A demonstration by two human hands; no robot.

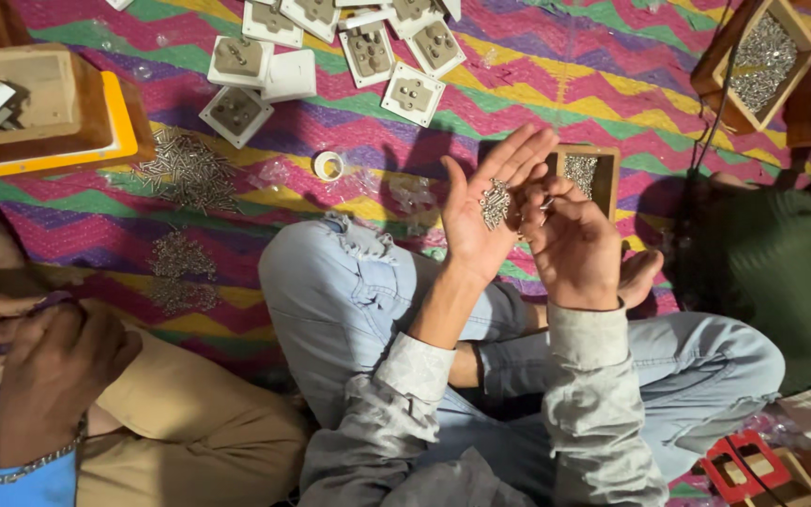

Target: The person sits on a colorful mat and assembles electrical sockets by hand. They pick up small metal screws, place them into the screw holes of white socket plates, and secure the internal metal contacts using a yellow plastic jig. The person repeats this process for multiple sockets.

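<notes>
The left hand point(485, 211) lay open, palm up, cradling a small heap of screws point(495, 202). The right hand point(570, 239) pinched one from it. At eleven o'clock, white sockets point(368, 52) waited on the striped mat point(612, 75); loose screw piles point(185, 174) remained unused.

— What do I have around the edges?
— At eleven o'clock, white switch plates point(237, 58) on the zigzag mat point(612, 75), with a tape ring point(328, 165) below them. At one o'clock I see a wooden box of screws point(764, 58); at nine, loose screw piles point(185, 169).
</notes>
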